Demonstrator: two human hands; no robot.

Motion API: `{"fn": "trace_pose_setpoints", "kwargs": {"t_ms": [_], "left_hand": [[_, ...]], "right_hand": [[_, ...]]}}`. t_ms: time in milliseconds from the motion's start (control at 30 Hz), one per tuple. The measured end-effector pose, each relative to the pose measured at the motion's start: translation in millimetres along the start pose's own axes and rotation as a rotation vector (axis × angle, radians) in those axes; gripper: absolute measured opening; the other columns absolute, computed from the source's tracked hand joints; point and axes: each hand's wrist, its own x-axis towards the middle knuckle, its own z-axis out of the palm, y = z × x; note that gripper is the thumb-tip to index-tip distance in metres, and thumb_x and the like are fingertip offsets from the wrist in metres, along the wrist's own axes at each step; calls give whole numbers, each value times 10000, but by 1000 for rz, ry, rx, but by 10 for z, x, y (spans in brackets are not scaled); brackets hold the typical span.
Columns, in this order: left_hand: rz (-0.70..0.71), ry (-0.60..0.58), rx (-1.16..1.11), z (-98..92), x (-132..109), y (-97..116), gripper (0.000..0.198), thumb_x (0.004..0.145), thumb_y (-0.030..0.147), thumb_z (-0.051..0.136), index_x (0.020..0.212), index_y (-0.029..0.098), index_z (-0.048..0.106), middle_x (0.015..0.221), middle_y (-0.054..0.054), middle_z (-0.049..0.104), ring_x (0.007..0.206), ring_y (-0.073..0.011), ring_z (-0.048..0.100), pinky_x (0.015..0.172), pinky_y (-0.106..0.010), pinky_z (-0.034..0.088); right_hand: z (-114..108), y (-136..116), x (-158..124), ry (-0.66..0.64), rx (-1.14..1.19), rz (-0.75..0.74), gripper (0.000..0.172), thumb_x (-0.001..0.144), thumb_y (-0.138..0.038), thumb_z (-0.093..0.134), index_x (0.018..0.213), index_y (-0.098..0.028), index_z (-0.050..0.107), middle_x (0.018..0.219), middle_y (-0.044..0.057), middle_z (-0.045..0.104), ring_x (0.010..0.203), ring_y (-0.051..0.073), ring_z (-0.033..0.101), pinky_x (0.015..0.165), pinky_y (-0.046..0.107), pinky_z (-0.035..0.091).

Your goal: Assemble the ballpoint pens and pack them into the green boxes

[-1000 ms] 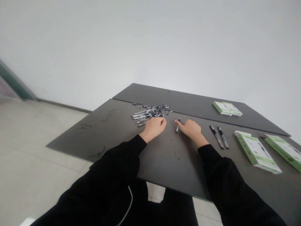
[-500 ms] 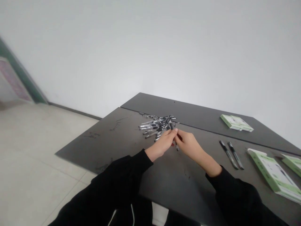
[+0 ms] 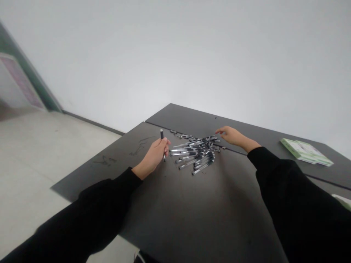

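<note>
Black pen [image 3: 162,134] sits held tight in the closed left hand [image 3: 155,155]; the open right hand [image 3: 233,135], holding nothing, hovers just beside the pen pile [image 3: 196,154].

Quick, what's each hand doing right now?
Left hand: closed, holding a slim black plastic pen upright.
Right hand: open, empty, beside the loose pile of black-and-silver pens.

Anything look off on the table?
The loose pens lie in a messy heap across the seam between the two dark tabletops, pointing every which way. Pale scuff marks also streak the board left of them.
</note>
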Motion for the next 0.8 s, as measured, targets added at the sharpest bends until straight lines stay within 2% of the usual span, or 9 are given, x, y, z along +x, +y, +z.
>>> {"fn": "trace_pose_setpoints", "kwargs": {"t_ms": [100, 200, 300, 433, 633, 800], "left_hand": [[-8, -96, -22, 53, -80, 18, 267, 966, 353, 441, 821, 160, 555, 531, 71, 399, 461, -87, 432, 502, -210, 337], [-30, -162, -6, 94, -132, 75, 275, 950, 368, 453, 799, 160, 551, 525, 72, 387, 449, -85, 415, 488, -212, 325], [-47, -151, 23, 87, -149, 125, 269, 932, 358, 459, 772, 161, 547, 517, 73, 379, 446, -82, 407, 484, -210, 324], [-57, -133, 20, 68, -154, 167, 268, 907, 364, 469, 743, 167, 548, 510, 73, 362, 441, -80, 377, 474, -210, 327], [-69, -132, 44, 89, -178, 201, 257, 891, 357, 479, 723, 173, 542, 510, 70, 351, 452, -84, 366, 468, -209, 336], [-71, -149, 86, 82, -168, 180, 253, 889, 356, 483, 728, 171, 543, 511, 69, 358, 442, -81, 372, 459, -208, 329]], "right_hand": [[100, 107, 136, -30, -17, -26, 341, 738, -76, 557, 983, -159, 780, 1022, 107, 727, 870, 212, 670, 842, 290, 500], [180, 93, 239, -76, -15, -71, 273, 736, -114, 611, 944, -156, 783, 1016, 103, 714, 827, 199, 661, 818, 280, 506], [233, 48, 308, -113, 3, -112, 269, 728, -146, 656, 965, -151, 782, 1038, 105, 716, 864, 211, 662, 828, 286, 510], [262, 20, 359, -158, 50, -145, 352, 724, -139, 648, 1050, -172, 774, 1035, 78, 744, 879, 204, 676, 812, 283, 519], [285, 24, 411, -161, 85, -272, 231, 734, -136, 615, 839, -212, 806, 940, 43, 756, 899, 204, 680, 860, 286, 502], [326, 87, 383, -139, 52, -407, 225, 824, -187, 587, 860, -216, 807, 974, 59, 772, 894, 199, 682, 857, 302, 474]]}}
